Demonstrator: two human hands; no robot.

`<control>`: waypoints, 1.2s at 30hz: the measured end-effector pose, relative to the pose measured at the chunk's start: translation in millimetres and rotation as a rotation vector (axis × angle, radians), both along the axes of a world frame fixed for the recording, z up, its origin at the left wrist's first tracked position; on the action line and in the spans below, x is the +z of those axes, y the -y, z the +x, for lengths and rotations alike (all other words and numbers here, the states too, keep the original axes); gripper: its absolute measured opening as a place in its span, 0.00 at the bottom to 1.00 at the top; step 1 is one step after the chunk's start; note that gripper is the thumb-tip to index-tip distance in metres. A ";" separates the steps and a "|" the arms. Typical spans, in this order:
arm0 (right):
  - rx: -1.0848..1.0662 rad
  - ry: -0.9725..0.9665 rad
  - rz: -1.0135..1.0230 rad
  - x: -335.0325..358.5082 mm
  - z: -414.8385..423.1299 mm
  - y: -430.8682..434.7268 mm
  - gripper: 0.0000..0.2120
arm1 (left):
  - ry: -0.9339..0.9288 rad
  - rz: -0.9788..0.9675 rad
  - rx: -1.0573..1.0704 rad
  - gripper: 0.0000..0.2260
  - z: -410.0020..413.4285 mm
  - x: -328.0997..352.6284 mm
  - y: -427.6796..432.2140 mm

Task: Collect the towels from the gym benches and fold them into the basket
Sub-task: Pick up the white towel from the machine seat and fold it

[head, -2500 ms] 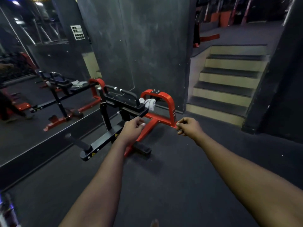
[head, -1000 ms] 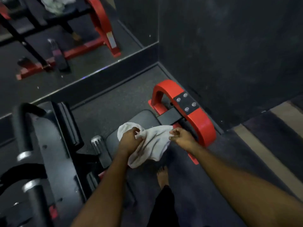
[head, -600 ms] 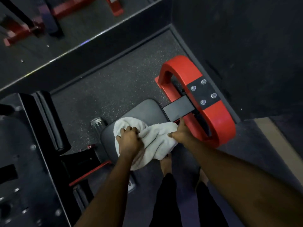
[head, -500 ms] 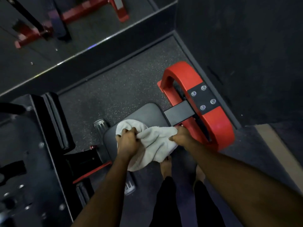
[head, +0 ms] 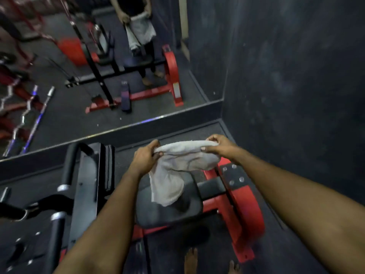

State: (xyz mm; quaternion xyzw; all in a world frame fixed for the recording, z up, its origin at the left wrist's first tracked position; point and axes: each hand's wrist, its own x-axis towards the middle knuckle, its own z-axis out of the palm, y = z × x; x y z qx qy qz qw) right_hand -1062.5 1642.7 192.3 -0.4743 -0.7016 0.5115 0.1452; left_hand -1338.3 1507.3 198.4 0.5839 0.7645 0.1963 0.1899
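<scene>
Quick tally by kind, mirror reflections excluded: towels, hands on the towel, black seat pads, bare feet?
Towels: 1, the white towel
Hands with a grip on it: 2, left hand and right hand
Black seat pads: 1, the seat pad
Bare feet: 2, left foot and right foot
Total: 6

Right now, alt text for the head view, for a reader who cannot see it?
The left hand and right hand pinch a white towel by its top edge, the rest hanging over a black bench pad. A red frame stands right of the pad; a wall mirror is ahead.
</scene>
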 end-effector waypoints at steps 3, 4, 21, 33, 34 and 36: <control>0.121 0.020 0.090 63.9 7.6 -11.5 0.12 | 0.036 0.126 -0.018 0.11 6.2 50.2 -6.4; 0.130 0.029 0.137 79.6 8.0 -17.2 0.10 | 0.055 0.147 -0.021 0.11 5.7 60.7 -10.4; -0.770 -0.128 0.803 239.9 89.9 -57.1 0.10 | -0.014 0.147 -0.011 0.07 -18.7 130.5 -31.4; -0.774 0.356 0.312 247.1 68.9 -41.8 0.09 | 0.092 0.330 0.534 0.17 43.0 232.7 -78.6; -0.671 0.317 0.301 249.7 57.8 -36.5 0.07 | 0.071 0.310 0.512 0.16 56.7 241.0 -82.2; -0.435 0.144 0.305 250.8 32.3 -25.8 0.10 | 0.050 0.311 0.378 0.15 84.2 254.0 -92.0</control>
